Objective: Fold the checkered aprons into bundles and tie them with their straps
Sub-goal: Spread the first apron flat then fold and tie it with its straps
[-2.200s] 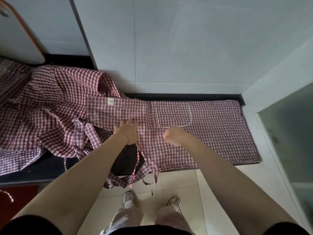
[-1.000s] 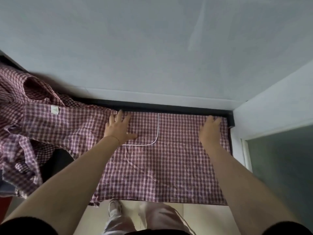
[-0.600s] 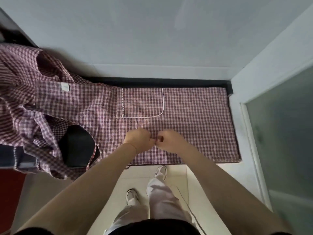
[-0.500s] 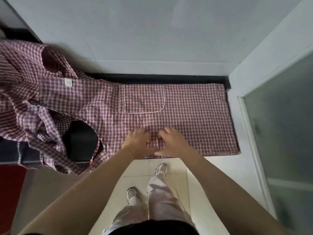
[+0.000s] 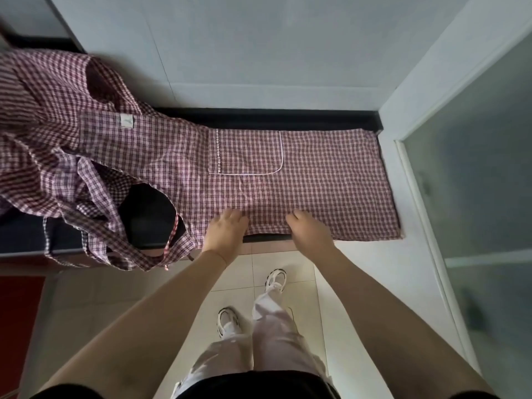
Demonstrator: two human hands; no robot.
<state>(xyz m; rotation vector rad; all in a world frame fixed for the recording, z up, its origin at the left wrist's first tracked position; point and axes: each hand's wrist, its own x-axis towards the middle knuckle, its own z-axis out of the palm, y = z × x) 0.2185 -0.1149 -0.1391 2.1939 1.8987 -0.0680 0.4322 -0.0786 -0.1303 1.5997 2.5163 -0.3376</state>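
A red-and-white checkered apron [image 5: 331,180] lies spread flat on the dark counter [image 5: 259,120], its white-trimmed pocket [image 5: 247,152] facing up. My left hand [image 5: 226,234] and my right hand [image 5: 309,230] rest side by side on the apron's near edge at the counter front, fingers laid on the cloth, a gap between them. The apron's bib end with a white label [image 5: 126,121] runs left into a crumpled heap of more checkered aprons [image 5: 49,116]. Thin straps [image 5: 172,237] hang off the counter front left of my left hand.
A white wall rises behind the counter. A white frame with a frosted glass panel [image 5: 475,182] closes off the right side. Below are the tiled floor [image 5: 282,254], my shoes and pale trousers. A red surface [image 5: 17,306] shows low on the left.
My hands swept out to the apron's far edge, came back together at the near edge with curled fingers, then flattened and moved a little apart along that edge.
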